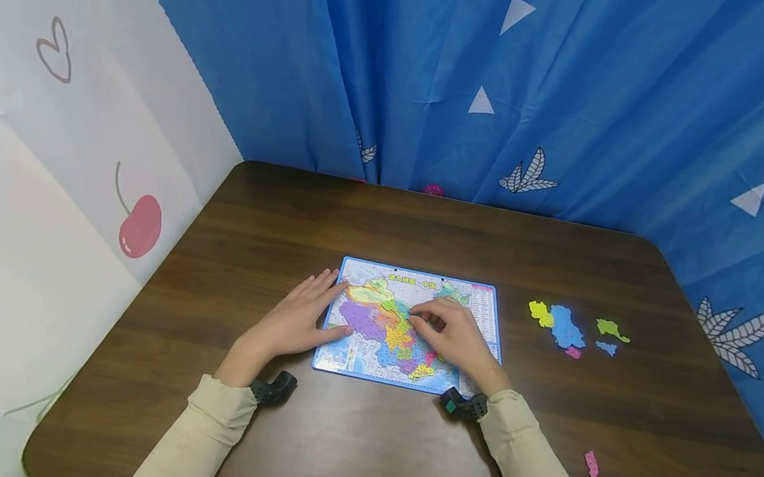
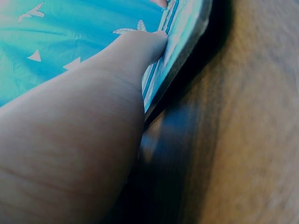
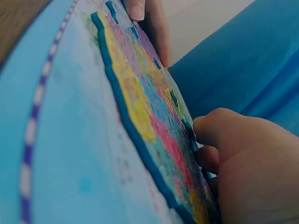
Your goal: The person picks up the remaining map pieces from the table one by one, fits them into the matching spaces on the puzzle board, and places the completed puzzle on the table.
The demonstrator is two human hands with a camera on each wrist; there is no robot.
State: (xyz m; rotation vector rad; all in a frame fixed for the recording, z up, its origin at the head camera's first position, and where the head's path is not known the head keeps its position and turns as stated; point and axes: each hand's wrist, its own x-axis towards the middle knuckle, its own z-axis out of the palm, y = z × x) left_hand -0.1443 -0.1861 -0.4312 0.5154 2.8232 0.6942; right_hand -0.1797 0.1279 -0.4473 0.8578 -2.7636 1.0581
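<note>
A blue-edged puzzle board point(image 1: 330, 361) printed with a map of China lies on the table, with colourful map pieces such as a large purple piece point(image 1: 361, 321) set on it. Across the board's left edge rests my left hand point(image 1: 295, 313), its fingers extended and thumb spread. My right hand point(image 1: 450, 333) is over the middle of the map, fingers curled, with thumb and index finger pinching at a small greenish puzzle piece point(image 1: 409, 315), mostly hidden. In the right wrist view the right thumb point(image 3: 210, 125) touches down among raised pieces, including a yellow piece point(image 3: 128, 88).
Loose pieces lie right of the board: yellow point(image 1: 540, 313), blue point(image 1: 565, 328), pink point(image 1: 573, 352), green point(image 1: 611, 329) and small blue point(image 1: 606, 348). Another pink piece point(image 1: 591, 464) lies near the front right. A blue curtain point(image 1: 430, 88) hangs behind the wooden table point(image 1: 278, 210).
</note>
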